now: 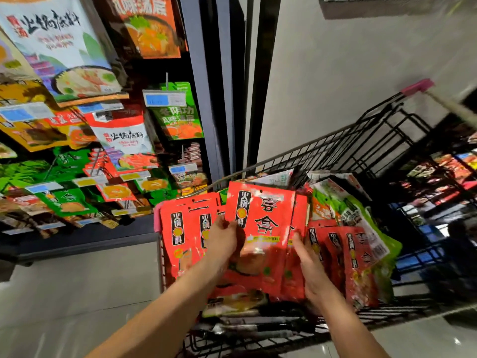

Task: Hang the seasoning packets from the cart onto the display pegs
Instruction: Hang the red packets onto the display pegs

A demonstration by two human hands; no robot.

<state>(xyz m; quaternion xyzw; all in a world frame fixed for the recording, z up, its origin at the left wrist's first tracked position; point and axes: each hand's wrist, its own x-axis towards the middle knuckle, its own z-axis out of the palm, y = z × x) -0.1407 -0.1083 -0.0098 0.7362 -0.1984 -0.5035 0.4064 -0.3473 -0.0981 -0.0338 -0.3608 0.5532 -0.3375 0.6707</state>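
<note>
A black wire cart (343, 151) holds many seasoning packets. Over its middle, a red seasoning packet (263, 223) with black characters is raised upright, with more red packets stacked behind it. My left hand (223, 239) grips its left edge, thumb on the front. My right hand (307, 264) holds the right side of the stack, fingers behind it. More red packets (183, 228) lean at the cart's left, others (346, 257) at its right beside green packets (361, 215). The display pegs (98, 161) with hung packets fill the left.
Blue and yellow price tags (165, 99) sit on the peg ends. A dark upright post (204, 81) borders the display on the right. The cart's pink handle (416, 86) is at upper right. Grey tiled floor (77, 293) lies below the display. Further shelves (451, 171) stand at far right.
</note>
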